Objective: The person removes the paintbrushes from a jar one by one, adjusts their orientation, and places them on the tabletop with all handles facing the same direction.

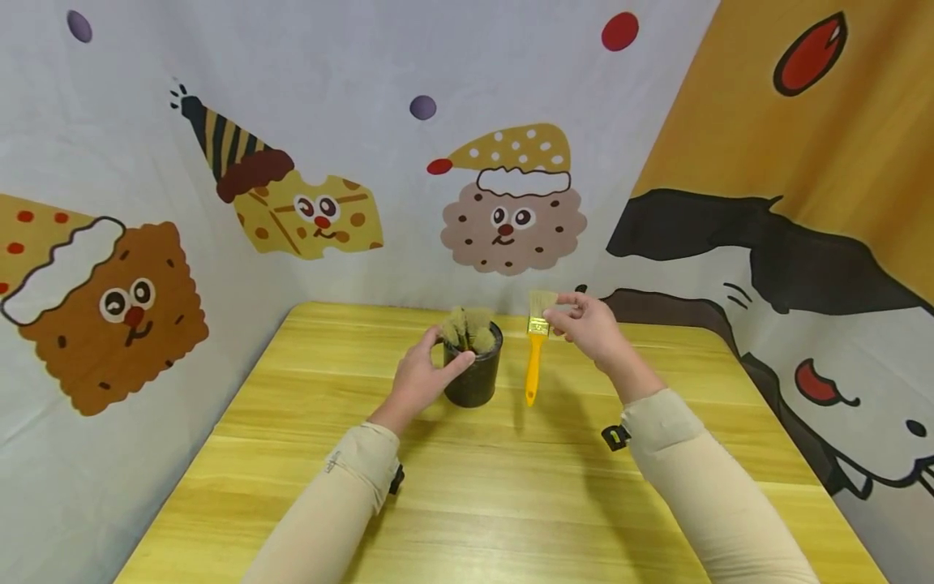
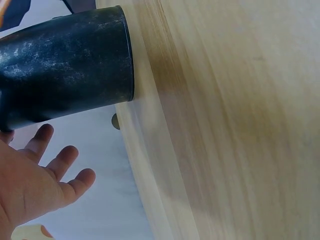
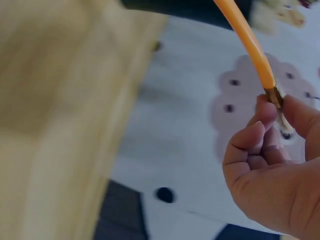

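Observation:
A black cup (image 1: 473, 383) stands upright toward the back of the table, with several pale brush bristles (image 1: 478, 323) poking up above its rim. My left hand (image 1: 423, 375) holds the cup near the top, thumb over the front rim and index finger at the left side. In the left wrist view the other fingers spread out beside the cup wall (image 2: 70, 62). Right of the cup, my right hand (image 1: 594, 328) pinches a paintbrush (image 1: 534, 365) at its metal band between thumb and fingertips. Its bristles point up and its yellow handle hangs down above the table.
The wooden table (image 1: 467, 503) ends at the back against a white cloth (image 1: 350, 81) printed with cartoon food faces. A yellow cloth section with a large cartoon animal (image 1: 861, 357) hangs along the right side.

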`<action>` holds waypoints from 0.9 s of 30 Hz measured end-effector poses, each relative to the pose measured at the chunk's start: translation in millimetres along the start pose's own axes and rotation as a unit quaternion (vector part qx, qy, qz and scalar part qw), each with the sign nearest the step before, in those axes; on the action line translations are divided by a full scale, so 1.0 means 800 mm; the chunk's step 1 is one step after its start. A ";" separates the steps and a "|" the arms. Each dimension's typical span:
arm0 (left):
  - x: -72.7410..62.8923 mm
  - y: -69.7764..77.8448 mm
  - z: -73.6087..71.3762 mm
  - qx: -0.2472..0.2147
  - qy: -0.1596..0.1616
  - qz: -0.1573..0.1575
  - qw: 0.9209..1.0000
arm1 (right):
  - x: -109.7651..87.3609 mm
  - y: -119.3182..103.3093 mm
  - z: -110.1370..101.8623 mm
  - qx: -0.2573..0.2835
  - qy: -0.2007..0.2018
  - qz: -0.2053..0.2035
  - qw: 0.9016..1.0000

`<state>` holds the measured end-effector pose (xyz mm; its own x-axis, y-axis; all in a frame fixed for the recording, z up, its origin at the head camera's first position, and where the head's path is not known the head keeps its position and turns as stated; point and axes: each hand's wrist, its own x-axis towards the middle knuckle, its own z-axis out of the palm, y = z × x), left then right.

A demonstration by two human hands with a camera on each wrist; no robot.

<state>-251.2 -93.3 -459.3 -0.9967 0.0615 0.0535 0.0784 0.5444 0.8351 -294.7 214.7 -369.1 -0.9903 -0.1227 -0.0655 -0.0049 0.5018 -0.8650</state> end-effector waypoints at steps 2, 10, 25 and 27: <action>0.000 0.000 0.000 0.001 0.000 0.001 1.000 | 0.004 0.019 0.006 -0.011 -0.014 0.018 1.000; -0.001 0.001 0.000 -0.005 -0.002 0.000 1.000 | 0.017 0.076 0.034 -0.016 -0.060 0.059 0.996; -0.001 -0.001 0.002 -0.019 -0.003 0.002 1.000 | 0.031 0.118 0.087 -0.101 -0.035 0.049 0.993; -0.001 -0.001 0.002 -0.017 -0.003 0.001 1.000 | 0.032 0.120 0.091 -0.112 -0.032 0.040 0.992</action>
<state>-250.4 -92.4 -460.8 -0.9964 0.0677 0.0513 0.0790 0.5156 0.8532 -310.6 197.4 -489.9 -0.9780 -0.1254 -0.1666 0.0349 0.6891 -0.7238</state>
